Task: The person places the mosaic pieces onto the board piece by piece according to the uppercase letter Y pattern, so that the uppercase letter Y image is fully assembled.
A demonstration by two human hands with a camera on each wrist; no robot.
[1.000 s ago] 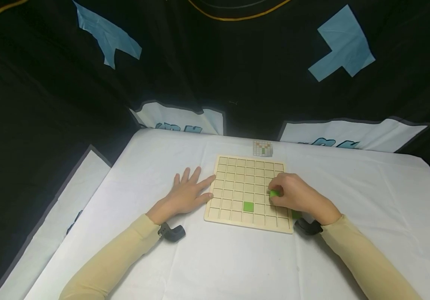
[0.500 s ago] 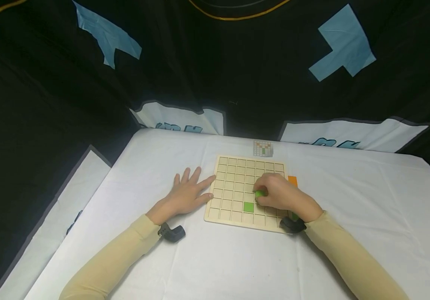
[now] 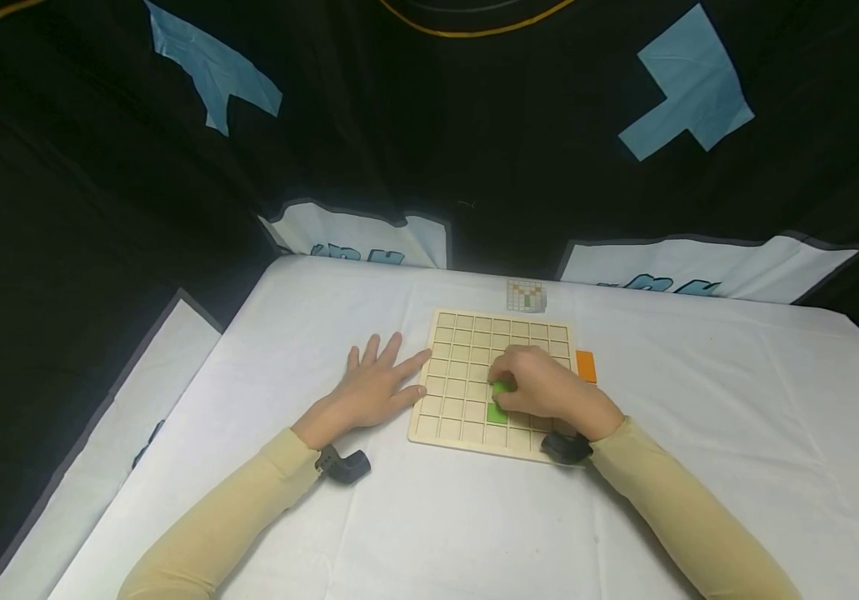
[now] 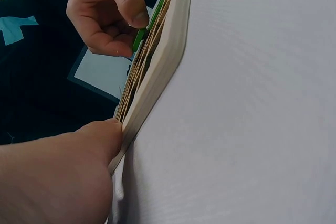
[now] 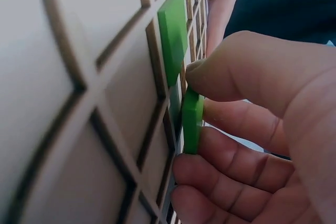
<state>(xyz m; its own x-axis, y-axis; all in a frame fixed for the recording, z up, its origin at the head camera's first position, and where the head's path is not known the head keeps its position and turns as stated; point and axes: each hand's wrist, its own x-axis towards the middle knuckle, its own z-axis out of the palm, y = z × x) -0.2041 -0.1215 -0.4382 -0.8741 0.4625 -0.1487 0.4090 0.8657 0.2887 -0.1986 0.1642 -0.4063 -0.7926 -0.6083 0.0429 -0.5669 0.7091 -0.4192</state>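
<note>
A pale wooden grid board [image 3: 455, 387] lies on the white cloth. One green square tile [image 3: 497, 413] sits in a cell of its near half. Over the neighbouring cell on the far side, my right hand [image 3: 545, 385] pinches a second green tile [image 5: 193, 121] between thumb and fingers. In the right wrist view that tile is tilted, close to the board; whether it touches the bottom of the cell cannot be told. My left hand [image 3: 371, 392] lies with fingers spread, its thumb and forefinger touching the board's left edge.
An orange piece [image 3: 586, 367] lies against the board's right edge. Beyond the far edge is a small card [image 3: 526, 296] printed with a coloured grid. A black curtain [image 3: 429, 150] with blue tape hangs behind the white-covered table [image 3: 714, 392].
My right hand has carried the green tile leftward across the board, to beside the placed green tile. The orange piece at the right edge has come into view. My left hand has stayed still.
</note>
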